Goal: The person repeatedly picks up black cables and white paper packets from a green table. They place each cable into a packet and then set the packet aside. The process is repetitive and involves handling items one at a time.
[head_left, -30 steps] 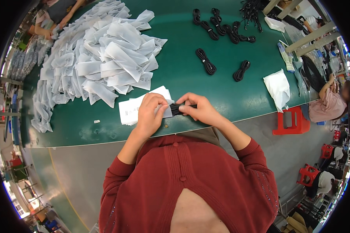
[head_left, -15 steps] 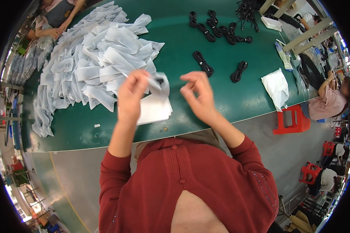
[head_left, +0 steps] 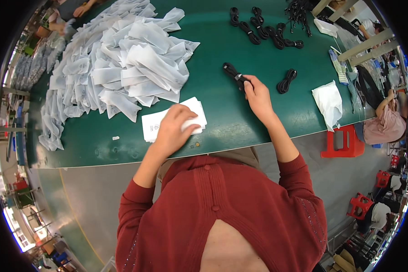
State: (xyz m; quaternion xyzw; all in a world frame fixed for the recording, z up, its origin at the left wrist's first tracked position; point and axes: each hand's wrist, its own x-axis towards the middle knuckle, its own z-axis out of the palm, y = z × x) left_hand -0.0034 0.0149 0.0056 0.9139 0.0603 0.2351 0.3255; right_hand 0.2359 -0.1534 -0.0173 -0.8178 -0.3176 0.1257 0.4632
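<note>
Right of the bags (head_left: 151, 123), the right hand (head_left: 258, 96) pinches a cable (head_left: 233, 74) — likely springy, best held mid-coil — left hand (head_left: 172, 129) atop them, grip unclear.

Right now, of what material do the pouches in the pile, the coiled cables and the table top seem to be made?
Pouches: probably thin plastic with a frosted finish, as they look cloudy and creased.
Coiled cables: likely rubber or soft plastic outside, black, slightly shiny, bent in tight loops; core hidden.
Table top: perhaps laminate or vinyl, smooth green, reflecting light.
</note>
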